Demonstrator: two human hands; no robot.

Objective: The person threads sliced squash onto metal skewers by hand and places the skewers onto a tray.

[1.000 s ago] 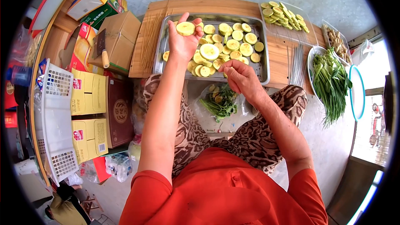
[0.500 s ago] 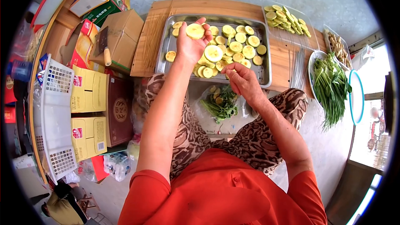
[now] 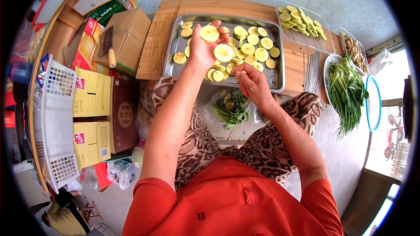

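Observation:
My left hand [image 3: 204, 48] is raised over the metal tray [image 3: 169, 63], palm up, with its fingers curled around a zucchini slice [image 3: 209, 34]. Between my two hands is another large, pale zucchini slice [image 3: 223, 53]; whether it is held up by something thin, I cannot tell. My right hand [image 3: 253, 85] is at the tray's near edge, thumb and fingertips pinched together. What they grip is too small to make out. Many more zucchini slices [image 3: 247, 49] lie spread and overlapping in the tray.
Thin wooden sticks [image 3: 161, 39] lie left of the tray on the wooden board [image 3: 210, 4]; metal skewers [image 3: 312, 72] lie right. A clear container [image 3: 302, 22] of slices, a bowl of greens [image 3: 345, 78] and a bagged bunch [image 3: 232, 109] surround it. A cleaver [image 3: 110, 48] is by the boxes.
My left hand has moved slightly to the right with its zucchini slice. The pale slice between my hands has shifted a little upward. My right hand has barely moved.

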